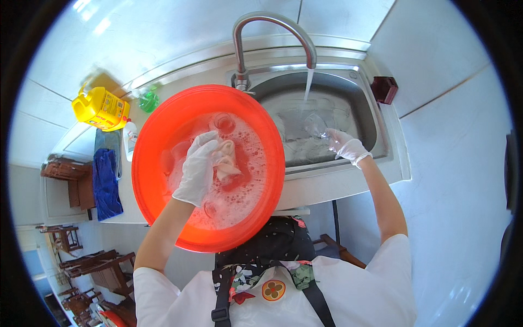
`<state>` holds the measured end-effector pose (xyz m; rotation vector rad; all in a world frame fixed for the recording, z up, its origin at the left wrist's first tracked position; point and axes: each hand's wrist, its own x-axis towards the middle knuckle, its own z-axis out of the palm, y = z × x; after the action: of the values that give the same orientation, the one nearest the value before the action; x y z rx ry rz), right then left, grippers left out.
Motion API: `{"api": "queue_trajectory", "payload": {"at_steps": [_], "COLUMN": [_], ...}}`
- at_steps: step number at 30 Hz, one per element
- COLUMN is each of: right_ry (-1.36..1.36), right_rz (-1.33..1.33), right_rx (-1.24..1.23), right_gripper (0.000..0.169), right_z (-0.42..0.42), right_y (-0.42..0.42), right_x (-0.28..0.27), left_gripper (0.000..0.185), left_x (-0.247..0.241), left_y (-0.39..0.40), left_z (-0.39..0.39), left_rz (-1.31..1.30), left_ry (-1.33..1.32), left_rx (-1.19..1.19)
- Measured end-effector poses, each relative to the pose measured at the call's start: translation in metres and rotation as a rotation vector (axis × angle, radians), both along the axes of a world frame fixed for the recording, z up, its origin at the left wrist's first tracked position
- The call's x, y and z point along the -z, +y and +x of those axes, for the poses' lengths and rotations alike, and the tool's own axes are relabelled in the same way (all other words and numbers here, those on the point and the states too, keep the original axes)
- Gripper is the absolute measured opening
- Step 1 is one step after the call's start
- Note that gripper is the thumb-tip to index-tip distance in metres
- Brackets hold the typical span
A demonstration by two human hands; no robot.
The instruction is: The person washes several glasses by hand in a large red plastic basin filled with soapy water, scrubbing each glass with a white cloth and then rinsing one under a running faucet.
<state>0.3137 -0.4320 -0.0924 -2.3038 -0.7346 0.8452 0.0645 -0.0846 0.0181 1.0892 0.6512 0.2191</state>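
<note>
In a white glove, my left hand grips a wet, pale cloth over an orange plastic basin. Soapy water fills the basin's bottom, and a drinking glass lies partly sunk near its far side. My right hand, gloved too, holds a clear glass by its lower end, tilted over the steel sink. Water runs from the curved faucet just beyond that glass. Other clear glassware lies in the sink, its outlines blurred by water.
Left of the basin stand a yellow jug, a green bottle and a white bottle. A blue cloth hangs over the counter's left end. A dark red hexagonal object sits right of the sink. Wooden furniture stands at lower left.
</note>
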Motion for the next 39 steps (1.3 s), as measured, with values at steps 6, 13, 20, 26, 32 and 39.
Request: {"api": "queue_trajectory", "payload": {"at_steps": [6, 13, 20, 26, 32, 39], "right_ry": [-0.061, -0.195, -0.352, -0.373, -0.398, -0.368], "right_rz": [0.030, -0.147, -0.043, 0.195, 0.450, -0.220], "right_rx": [-0.082, -0.065, 0.012, -0.013, -0.211, -0.535], "right_gripper": [0.058, 0.051, 0.033, 0.024, 0.025, 0.077], "right_z": [0.023, 0.037, 0.030, -0.009, -0.116, -0.181], "right_y": [0.029, 0.049, 0.044, 0.082, 0.166, 0.258], "right_x": [0.106, 0.139, 0.140, 0.007, -0.129, -0.051], "left_gripper": [0.027, 0.024, 0.035, 0.048, 0.060, 0.061], "left_x": [0.030, 0.039, 0.069, 0.059, 0.090, 0.108], "left_y": [0.033, 0.051, 0.075, 0.079, 0.070, 0.048], "left_z": [-0.033, -0.067, -0.088, -0.094, -0.057, -0.048], "left_rz": [0.010, 0.104, 0.316, 0.711, 1.100, 1.304], "left_ry": [0.047, 0.201, 0.308, 0.484, 0.667, 0.440], "left_rx": [-0.112, -0.197, -0.156, 0.065, 0.275, 0.507]}}
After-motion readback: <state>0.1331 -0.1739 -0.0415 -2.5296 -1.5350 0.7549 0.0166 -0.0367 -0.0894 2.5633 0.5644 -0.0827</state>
